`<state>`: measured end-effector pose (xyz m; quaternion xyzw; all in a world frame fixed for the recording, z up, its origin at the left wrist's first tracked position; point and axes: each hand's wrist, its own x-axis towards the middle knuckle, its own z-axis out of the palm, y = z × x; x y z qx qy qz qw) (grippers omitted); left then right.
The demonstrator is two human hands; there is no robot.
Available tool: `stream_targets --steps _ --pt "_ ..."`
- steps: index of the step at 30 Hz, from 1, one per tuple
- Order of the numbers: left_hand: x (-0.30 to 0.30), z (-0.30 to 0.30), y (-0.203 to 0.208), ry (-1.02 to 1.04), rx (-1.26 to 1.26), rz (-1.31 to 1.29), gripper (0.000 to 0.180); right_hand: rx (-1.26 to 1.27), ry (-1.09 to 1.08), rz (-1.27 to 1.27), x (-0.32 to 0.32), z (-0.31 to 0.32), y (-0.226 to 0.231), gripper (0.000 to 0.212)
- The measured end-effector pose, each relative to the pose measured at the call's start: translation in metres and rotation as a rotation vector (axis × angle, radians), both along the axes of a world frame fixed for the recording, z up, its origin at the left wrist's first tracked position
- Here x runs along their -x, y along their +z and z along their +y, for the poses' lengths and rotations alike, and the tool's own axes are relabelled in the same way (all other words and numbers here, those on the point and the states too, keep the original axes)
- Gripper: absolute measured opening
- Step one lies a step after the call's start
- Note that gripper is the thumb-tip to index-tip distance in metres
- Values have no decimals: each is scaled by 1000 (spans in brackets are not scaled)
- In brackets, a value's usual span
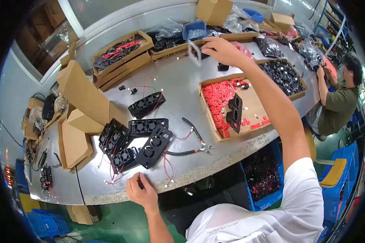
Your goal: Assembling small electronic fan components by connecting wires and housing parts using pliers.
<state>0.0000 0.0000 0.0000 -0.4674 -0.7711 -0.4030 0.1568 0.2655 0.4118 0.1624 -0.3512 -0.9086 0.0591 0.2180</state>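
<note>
My left hand (142,191) is at the table's front edge with its fingers curled; a dark spot shows between thumb and fingers, too small to name. Just beyond it lie several black twin-fan units (154,146) with thin red and black wires. Black-handled cutting pliers (200,146) lie open to their right. My right arm stretches across the table, and my right hand (223,50) is at the far side. A clear, frame-like plastic piece (194,54), blurred, is at its pinched fingertips. Another fan unit (146,104) lies farther back on the left.
Beneath my right arm stands a cardboard tray (215,131) of red parts with a black panel (234,113) leaning in it. Black parts (283,76) fill a second tray. A blue bin (195,30) of screws is behind. A co-worker (340,97) works at the right.
</note>
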Motion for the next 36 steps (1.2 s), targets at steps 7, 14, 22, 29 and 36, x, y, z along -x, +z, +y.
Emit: stream_targets --steps 7,14,22,29,36 --pt "-1 -10 10 6 23 -65 8 15 91 174 -22 -105 -32 27" --pt "2 -11 8 -48 0 -120 7 389 23 645 -64 -239 -79 20" --pt "-7 21 60 -260 181 -18 51 573 -173 984 -56 -326 -137 12" --pt "-1 43 76 -215 576 170 90 183 274 424 -24 -304 -103 15" --pt "5 44 59 -207 515 88 92 176 247 335 29 -300 -132 33"
